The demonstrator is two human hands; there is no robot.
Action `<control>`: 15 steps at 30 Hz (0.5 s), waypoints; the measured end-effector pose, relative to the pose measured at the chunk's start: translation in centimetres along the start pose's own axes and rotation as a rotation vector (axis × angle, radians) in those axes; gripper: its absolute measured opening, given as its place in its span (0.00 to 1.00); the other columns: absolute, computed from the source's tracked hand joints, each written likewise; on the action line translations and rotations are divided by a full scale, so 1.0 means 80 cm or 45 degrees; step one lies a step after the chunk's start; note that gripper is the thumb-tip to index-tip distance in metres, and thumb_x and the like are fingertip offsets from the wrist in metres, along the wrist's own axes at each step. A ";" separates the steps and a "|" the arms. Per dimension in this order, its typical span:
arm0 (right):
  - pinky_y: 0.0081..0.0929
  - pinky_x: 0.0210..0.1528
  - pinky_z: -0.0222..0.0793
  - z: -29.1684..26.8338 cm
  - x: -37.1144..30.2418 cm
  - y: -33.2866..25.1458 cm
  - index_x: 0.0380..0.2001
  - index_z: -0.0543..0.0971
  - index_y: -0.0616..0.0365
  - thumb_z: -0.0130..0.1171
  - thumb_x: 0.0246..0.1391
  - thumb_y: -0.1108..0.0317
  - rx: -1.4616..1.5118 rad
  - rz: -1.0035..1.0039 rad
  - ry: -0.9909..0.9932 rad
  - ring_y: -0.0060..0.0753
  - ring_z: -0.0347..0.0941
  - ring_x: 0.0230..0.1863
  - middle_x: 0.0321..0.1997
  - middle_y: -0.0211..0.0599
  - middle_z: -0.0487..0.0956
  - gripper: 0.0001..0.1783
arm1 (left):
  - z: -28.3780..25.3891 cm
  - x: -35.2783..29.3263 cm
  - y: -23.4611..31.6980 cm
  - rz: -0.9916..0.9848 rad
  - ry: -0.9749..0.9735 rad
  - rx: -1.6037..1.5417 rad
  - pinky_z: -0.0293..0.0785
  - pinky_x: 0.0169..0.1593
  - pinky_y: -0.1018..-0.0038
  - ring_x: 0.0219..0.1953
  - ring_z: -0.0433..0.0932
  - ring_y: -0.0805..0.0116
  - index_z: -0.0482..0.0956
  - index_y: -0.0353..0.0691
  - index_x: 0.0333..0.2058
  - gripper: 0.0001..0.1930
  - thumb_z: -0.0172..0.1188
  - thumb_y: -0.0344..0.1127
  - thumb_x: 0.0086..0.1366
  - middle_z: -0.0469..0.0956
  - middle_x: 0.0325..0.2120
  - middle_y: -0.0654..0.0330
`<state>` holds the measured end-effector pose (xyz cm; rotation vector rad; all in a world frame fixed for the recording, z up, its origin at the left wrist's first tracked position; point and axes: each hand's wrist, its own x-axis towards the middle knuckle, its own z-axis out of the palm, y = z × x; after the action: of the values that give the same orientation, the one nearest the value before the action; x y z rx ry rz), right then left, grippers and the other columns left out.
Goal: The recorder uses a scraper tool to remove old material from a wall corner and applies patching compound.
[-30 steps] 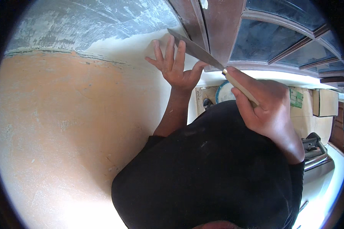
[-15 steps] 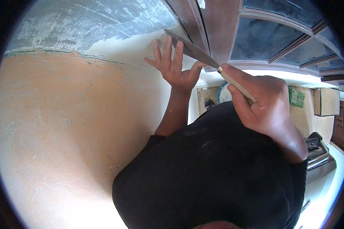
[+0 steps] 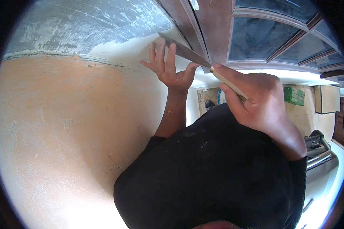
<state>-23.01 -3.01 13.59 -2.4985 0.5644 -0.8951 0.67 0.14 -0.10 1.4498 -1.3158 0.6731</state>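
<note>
My right hand [image 3: 254, 97] grips the pale handle of a putty knife [image 3: 187, 53]. Its long metal blade tapers up and left to the white-coated strip of wall [image 3: 135, 45], close beside the brown frame. My left hand [image 3: 170, 68] is open with fingers spread. Its fingertips overlap the blade's lower edge in the picture; whether they press on it I cannot tell. Above the white strip the wall [image 3: 84, 23] is grey and streaked, and below it lies a peach-coloured surface [image 3: 72, 114] with scuffs.
A brown framed window [image 3: 263, 38] with dark panes fills the upper right. On the tiled floor stand a green block-like object [image 3: 294, 96] and a beige box [image 3: 328, 100]. The blue-rimmed round container [image 3: 221, 96] is partly hidden by my body. A metal-framed object [image 3: 319, 150] is at the right.
Both hands and the putty knife have shifted slightly left and down in the picture. The view itself has moved a little too. My grip on the handle is unchanged.
</note>
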 end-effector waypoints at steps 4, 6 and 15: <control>0.29 0.27 0.74 0.001 0.002 0.001 0.50 0.82 0.55 0.64 0.51 0.74 0.010 0.029 -0.002 0.38 0.80 0.22 0.27 0.44 0.83 0.21 | 0.008 0.000 0.005 -0.042 0.053 -0.047 0.26 0.67 0.34 0.66 0.61 0.42 0.75 0.45 0.57 0.41 0.58 0.72 0.57 0.70 0.59 0.49; 0.30 0.26 0.73 0.005 0.004 0.002 0.50 0.82 0.55 0.64 0.51 0.73 0.007 -0.018 0.027 0.39 0.79 0.22 0.26 0.44 0.83 0.20 | 0.001 0.002 -0.001 -0.026 0.043 -0.039 0.26 0.67 0.35 0.66 0.62 0.42 0.75 0.45 0.57 0.40 0.57 0.72 0.58 0.70 0.59 0.49; 0.30 0.27 0.74 0.004 0.007 -0.006 0.49 0.82 0.55 0.65 0.50 0.72 -0.041 0.023 -0.056 0.39 0.80 0.22 0.26 0.43 0.83 0.20 | -0.004 0.003 -0.009 0.025 0.047 0.014 0.29 0.67 0.35 0.64 0.64 0.43 0.75 0.44 0.57 0.39 0.55 0.72 0.59 0.70 0.59 0.48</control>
<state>-22.28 -2.84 13.89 -2.5313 0.5907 -0.8285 1.47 0.23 0.02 1.4280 -1.3012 0.7178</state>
